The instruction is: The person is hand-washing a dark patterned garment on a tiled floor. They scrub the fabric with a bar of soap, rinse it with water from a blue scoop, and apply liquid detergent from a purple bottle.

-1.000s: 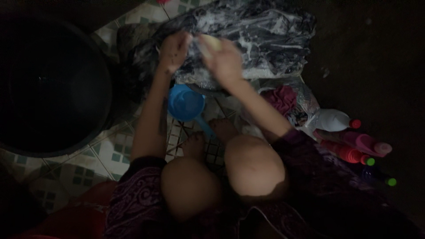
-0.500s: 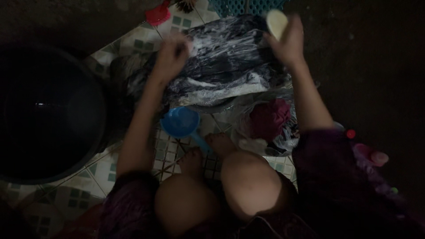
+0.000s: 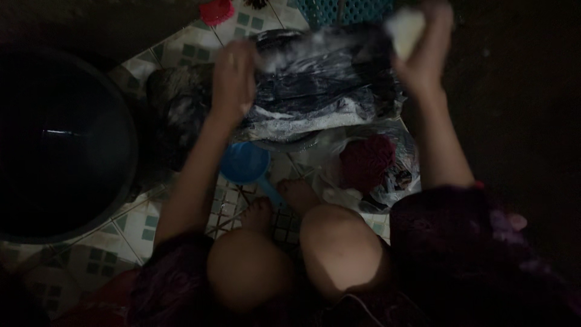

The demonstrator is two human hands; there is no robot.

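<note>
patterned tile floor (image 3: 145, 221) (dim); left hand (image 3: 233, 82) presses soapy dark cloth (image 3: 321, 72).

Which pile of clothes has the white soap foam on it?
The big dark garment spread out at the top, under the left hand, is streaked with white foam. The dark red bundle of cloth, lower right of it, shows no foam.

Wet, glossy, soap-streaked dark cloth (image 3: 321, 79) is seen; a smooth pale soap bar (image 3: 404, 33), a smooth blue plastic scoop (image 3: 245, 163), and glazed patterned floor tiles (image 3: 142, 221).
</note>
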